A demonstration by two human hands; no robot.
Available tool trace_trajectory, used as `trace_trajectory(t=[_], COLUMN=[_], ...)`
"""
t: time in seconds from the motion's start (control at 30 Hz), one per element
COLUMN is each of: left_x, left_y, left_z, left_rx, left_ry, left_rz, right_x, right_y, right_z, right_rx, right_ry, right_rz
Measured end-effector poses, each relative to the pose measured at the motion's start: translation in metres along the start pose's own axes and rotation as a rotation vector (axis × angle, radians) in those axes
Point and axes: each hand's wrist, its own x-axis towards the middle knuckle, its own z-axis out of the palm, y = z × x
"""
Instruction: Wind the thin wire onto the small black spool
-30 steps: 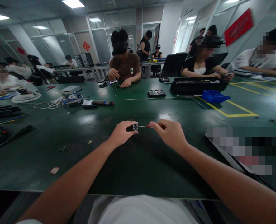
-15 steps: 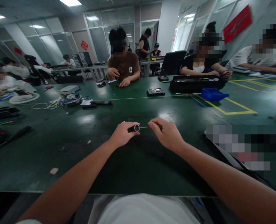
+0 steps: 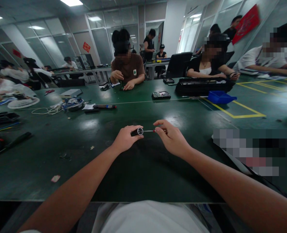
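Note:
My left hand (image 3: 123, 138) is closed around a short black cylinder (image 3: 134, 133), its thumb and forefinger gripping the sides. The cylinder's round end, rimmed in silver, faces right and toward me; small details inside it are too fine to make out. A thin-shafted screwdriver (image 3: 148, 131) lies level between the hands, its tip at that round end. How deep the tip reaches is unclear. My right hand (image 3: 174, 136) has the screwdriver's reddish handle between thumb and fingers, with the forefinger raised off it. Most of the handle is hidden by the hand.
Beyond my hands on the green table (image 3: 133, 174) lie a dark pen-shaped tool (image 3: 106, 106), a hard drive (image 3: 161, 95), a blue bin (image 3: 220, 97) and a long black casing (image 3: 204, 86). Bundled cables (image 3: 72, 103) sit left. Co-workers sit opposite.
The forefinger of my right hand has lifted away from the screwdriver handle. The cylinder and the screwdriver stay nearly in place. Another person has appeared at the back right.

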Motion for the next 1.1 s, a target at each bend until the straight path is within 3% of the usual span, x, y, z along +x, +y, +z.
trace_trajectory(t=[0.13,0.33,0.47,0.7,0.87,0.97,1.1], left_x=[0.0,0.0,0.0,0.0,0.0,0.001,0.001], left_y=[0.0,-0.001,0.002,0.007,0.007,0.008,0.011], left_z=[0.0,0.001,0.0,-0.003,-0.002,-0.002,-0.003], left_rx=[-0.005,0.018,0.012,0.05,0.027,0.035,0.043], left_ry=[0.007,-0.023,-0.019,-0.032,-0.05,-0.056,-0.042], left_rz=[-0.002,0.004,-0.008,-0.026,0.018,-0.002,-0.009], right_x=[-0.001,0.001,0.001,0.01,0.017,0.016,0.013], right_y=[0.002,0.004,0.004,0.016,0.023,0.023,0.023], right_z=[0.002,0.0,0.001,0.01,0.01,0.01,0.012], right_rx=[0.087,0.071,0.123,0.581,0.974,0.963,0.73], right_ry=[0.071,0.004,0.058,0.17,0.101,0.154,0.247], right_rz=[-0.041,0.011,0.037,0.26,0.482,0.445,0.285])
